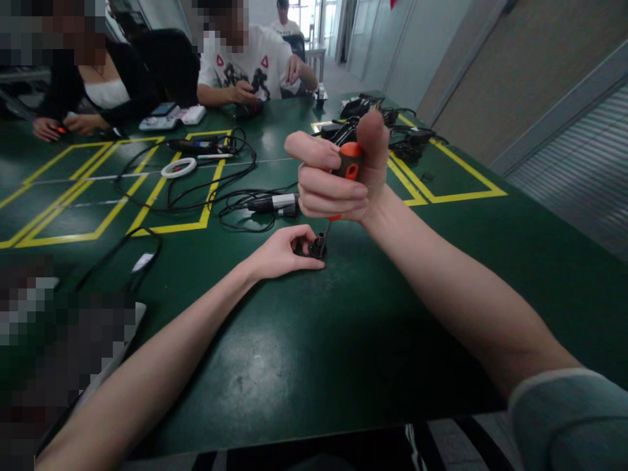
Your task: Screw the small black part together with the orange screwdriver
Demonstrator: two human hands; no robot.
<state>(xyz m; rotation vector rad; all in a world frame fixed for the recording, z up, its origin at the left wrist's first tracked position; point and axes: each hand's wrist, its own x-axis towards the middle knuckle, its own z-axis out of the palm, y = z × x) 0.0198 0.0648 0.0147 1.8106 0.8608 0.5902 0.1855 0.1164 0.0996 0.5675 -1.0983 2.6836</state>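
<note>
My right hand (338, 173) is wrapped round the orange and dark grey handle of a screwdriver (350, 161), held upright with the thumb raised beside it. Its thin metal shaft points down to a small black part (318, 248) on the green table (294, 340). That part has a round base and a short upright tube; its exact kind I cannot make out. My left hand (289, 252) grips it from the left, thumb and fingers closed about its base. The shaft's tip meets the part beside the tube, its very end hidden.
Beyond my hands lie a black and silver tool with a cord (272, 204), a white ring (178, 168) and a tangle of black cables (407, 140). Yellow tape (171, 229) marks boxes on the table. Two people sit across, one holding a dark object (250, 108).
</note>
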